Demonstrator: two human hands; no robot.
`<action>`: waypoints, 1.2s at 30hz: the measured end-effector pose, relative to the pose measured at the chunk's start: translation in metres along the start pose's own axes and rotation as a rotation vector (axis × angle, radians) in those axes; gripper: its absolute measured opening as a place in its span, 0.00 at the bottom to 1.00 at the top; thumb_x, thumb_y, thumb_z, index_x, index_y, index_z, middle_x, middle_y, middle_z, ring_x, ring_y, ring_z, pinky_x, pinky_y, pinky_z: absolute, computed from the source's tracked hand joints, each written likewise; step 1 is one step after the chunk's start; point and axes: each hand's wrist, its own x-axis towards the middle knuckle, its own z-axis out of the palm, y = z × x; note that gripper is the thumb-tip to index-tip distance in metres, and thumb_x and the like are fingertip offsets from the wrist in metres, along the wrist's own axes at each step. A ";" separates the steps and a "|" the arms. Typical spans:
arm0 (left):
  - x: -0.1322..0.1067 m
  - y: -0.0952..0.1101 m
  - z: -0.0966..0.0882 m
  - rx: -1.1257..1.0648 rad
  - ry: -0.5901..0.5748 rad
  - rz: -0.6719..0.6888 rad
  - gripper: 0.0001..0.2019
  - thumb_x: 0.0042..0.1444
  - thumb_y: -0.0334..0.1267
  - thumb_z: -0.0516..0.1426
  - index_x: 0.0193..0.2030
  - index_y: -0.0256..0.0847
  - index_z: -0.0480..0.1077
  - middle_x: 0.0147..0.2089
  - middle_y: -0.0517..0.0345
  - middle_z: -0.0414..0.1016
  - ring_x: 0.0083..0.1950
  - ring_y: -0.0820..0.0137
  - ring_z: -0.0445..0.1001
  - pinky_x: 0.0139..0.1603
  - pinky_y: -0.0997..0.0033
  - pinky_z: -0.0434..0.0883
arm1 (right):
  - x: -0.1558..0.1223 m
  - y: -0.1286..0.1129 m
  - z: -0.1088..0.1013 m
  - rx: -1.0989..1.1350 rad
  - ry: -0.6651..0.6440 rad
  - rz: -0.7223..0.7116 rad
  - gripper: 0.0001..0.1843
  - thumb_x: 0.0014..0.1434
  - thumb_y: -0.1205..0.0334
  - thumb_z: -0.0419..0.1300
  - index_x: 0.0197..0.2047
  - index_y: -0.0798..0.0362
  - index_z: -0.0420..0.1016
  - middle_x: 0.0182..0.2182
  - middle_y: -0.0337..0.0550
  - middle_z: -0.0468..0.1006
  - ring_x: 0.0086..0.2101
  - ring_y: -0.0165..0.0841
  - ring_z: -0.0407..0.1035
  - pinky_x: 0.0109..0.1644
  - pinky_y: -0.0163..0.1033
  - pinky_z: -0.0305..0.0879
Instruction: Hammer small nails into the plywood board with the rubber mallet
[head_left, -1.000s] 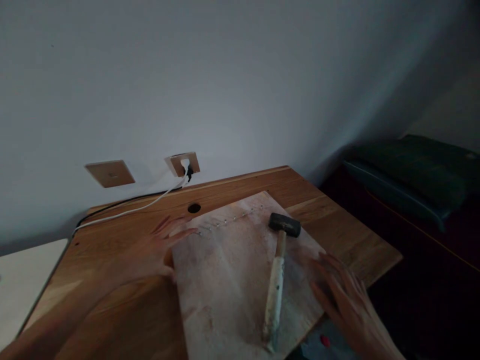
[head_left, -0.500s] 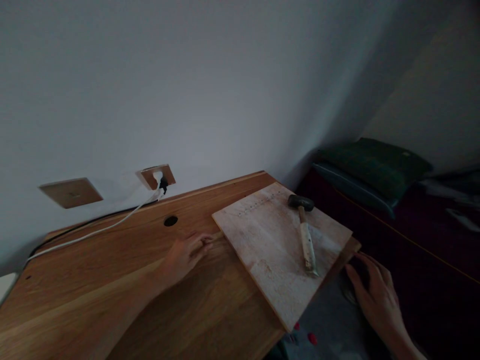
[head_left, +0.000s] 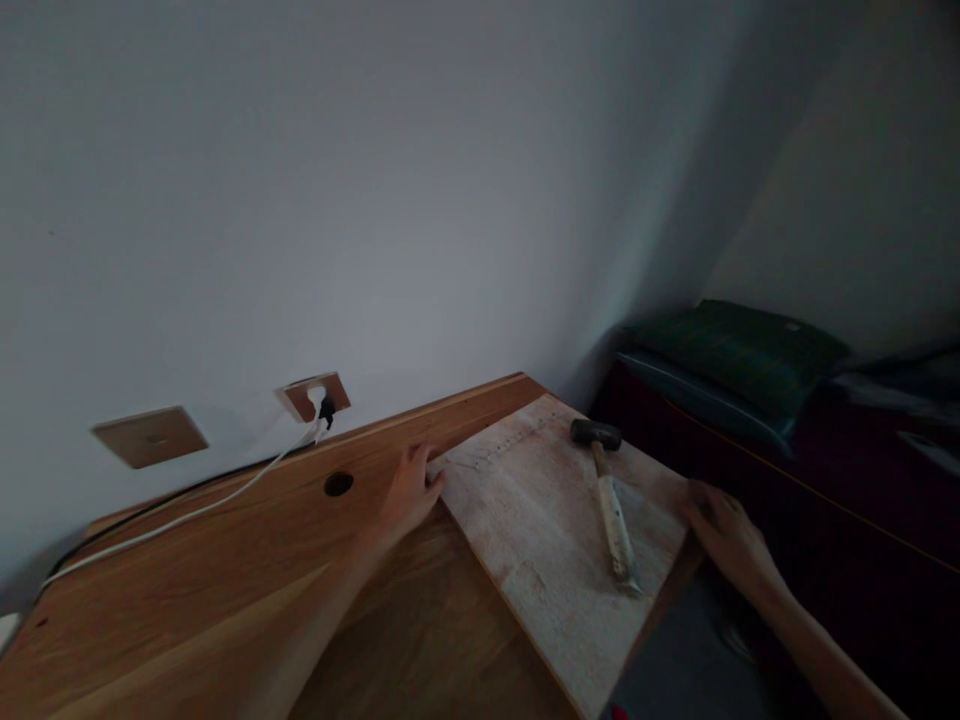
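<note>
A pale, worn wooden board [head_left: 540, 530] lies on the brown wooden desk [head_left: 225, 580] and overhangs its right edge. A row of small nails runs along the board's far edge. On the board rests a hammer [head_left: 609, 500] with a dark head and a whitish handle. My left hand [head_left: 411, 492] holds the board's far left corner, fingers curled on its edge. My right hand [head_left: 721, 530] grips the board's right edge, close to the hammer's handle.
A round cable hole [head_left: 338, 484] sits in the desk behind my left hand. A white cable [head_left: 187, 512] runs from a wall socket [head_left: 316, 396] along the desk's back. A dark cushion [head_left: 739, 350] lies on low furniture at the right.
My left hand moved up to the board's far left corner. My right hand rose from below the desk edge onto the board's right edge. The board shifted slightly.
</note>
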 end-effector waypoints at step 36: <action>-0.091 -0.064 -0.119 0.210 0.125 -0.056 0.17 0.74 0.50 0.50 0.52 0.46 0.76 0.56 0.49 0.80 0.60 0.56 0.77 0.67 0.45 0.72 | 0.002 -0.228 0.053 0.479 -0.646 -0.236 0.14 0.74 0.53 0.63 0.54 0.54 0.80 0.47 0.45 0.84 0.43 0.38 0.81 0.51 0.50 0.79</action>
